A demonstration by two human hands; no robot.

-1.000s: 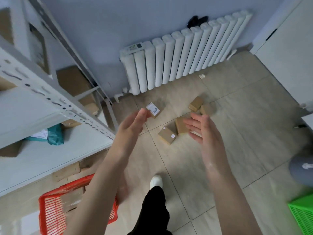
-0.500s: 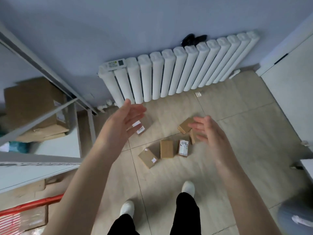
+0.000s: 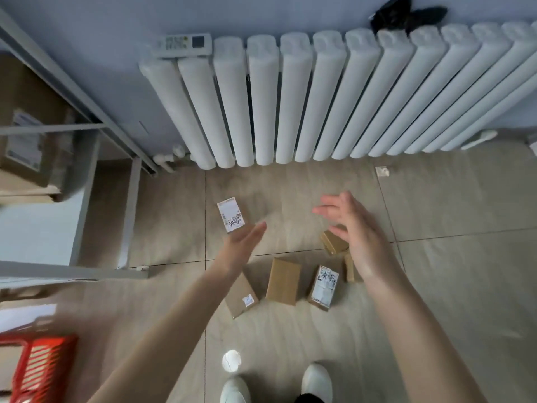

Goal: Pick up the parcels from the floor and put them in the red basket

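Observation:
Several small cardboard parcels lie on the tiled floor in front of the radiator. A white-labelled parcel [image 3: 230, 214] lies just beyond the fingertips of my left hand [image 3: 242, 245], which is stretched out flat and holds nothing. Under my left wrist lies a brown parcel [image 3: 242, 296]. Beside it are a plain brown parcel [image 3: 283, 281] and one with a large label [image 3: 323, 287]. My right hand [image 3: 353, 237] hovers with straight fingers over a small brown parcel [image 3: 334, 242] and hides part of another. The red basket [image 3: 37, 370] is at the bottom left.
A white radiator [image 3: 305, 97] lines the wall behind the parcels, with a remote control [image 3: 184, 43] on top. A grey metal shelf [image 3: 128, 216] holding a cardboard box [image 3: 26, 123] stands at the left. My white shoes [image 3: 316, 382] are at the bottom edge.
I have bent lower and closer to the floor, so the parcels and radiator look larger. Both hands have come down toward the parcels and stay empty. The basket has come back into view.

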